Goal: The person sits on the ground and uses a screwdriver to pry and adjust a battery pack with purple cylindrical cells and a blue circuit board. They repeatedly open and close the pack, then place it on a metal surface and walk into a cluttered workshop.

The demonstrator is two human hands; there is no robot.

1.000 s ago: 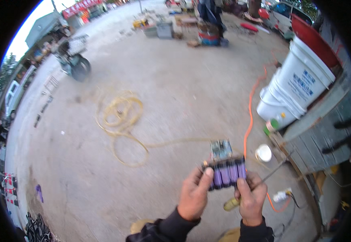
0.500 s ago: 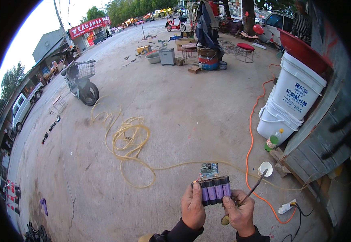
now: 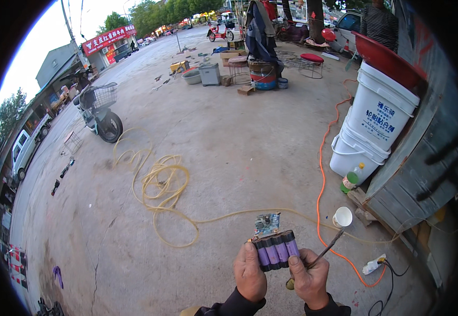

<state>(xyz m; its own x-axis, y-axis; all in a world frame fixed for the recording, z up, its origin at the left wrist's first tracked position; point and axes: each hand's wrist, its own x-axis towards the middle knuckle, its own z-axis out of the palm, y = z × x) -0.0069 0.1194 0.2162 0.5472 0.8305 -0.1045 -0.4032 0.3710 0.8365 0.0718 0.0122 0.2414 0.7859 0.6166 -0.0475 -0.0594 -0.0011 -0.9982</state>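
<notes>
A battery pack (image 3: 276,252) of several purple cells with black ends is held up in front of me, slightly tilted. My left hand (image 3: 250,276) grips its left end, thumb on the near face. At the right end, my right hand (image 3: 311,279) pinches the pack with the thumb. That same hand also holds what looks like a soldering iron (image 3: 326,252), a dark rod slanting up to the right, its olive-coloured end below the fingers. A small circuit board (image 3: 267,224) sits at the pack's far edge; how it is attached is hard to see.
A white cup (image 3: 342,217) stands on the concrete beyond the rod's tip. The orange cord (image 3: 319,197) runs to a white power strip (image 3: 374,265). Yellow hose (image 3: 166,181) lies coiled ahead. White buckets (image 3: 379,113) and a green bottle (image 3: 349,180) stand right; a person (image 3: 380,23) is behind.
The surroundings have shifted slightly left and down in view. The pack has tilted a little, its right end higher, with the board swung along. Both hands keep their hold.
</notes>
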